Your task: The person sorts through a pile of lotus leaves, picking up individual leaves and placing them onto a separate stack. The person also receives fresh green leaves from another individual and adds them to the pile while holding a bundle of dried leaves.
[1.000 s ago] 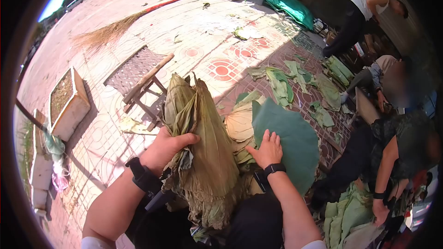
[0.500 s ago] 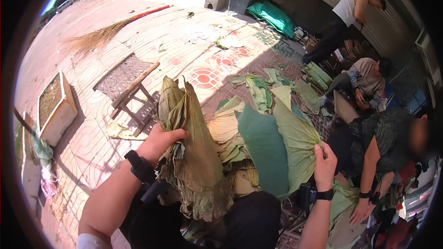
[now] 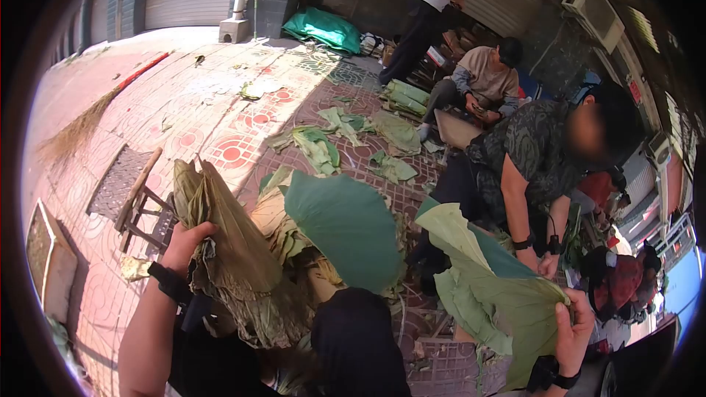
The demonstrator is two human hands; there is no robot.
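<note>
My left hand [image 3: 189, 245] is closed around the gathered stems of a bundle of brown, dry lotus leaves [image 3: 246, 276], held upright above my lap. At the lower right, my right hand [image 3: 574, 329] pinches the edge of a pale green lotus leaf [image 3: 482, 287], which hangs partly folded. Between the two hands, a wide dark green lotus leaf [image 3: 344, 226] lies over a pile of yellowish leaves [image 3: 276, 222] in front of my knees. The held leaf is apart from that dark green one.
Loose leaves [image 3: 316, 148] lie scattered over the tiled pavement. A low woven stool [image 3: 121, 180] stands at the left, beyond a planter box [image 3: 53, 265]. Close at my right, a person in a dark patterned shirt [image 3: 526, 154] bends forward. Farther back, one person sits and another stands.
My right hand has moved right with the pale leaf, away from the dark green leaf. My left hand still holds the dry bundle. The view has turned right.
</note>
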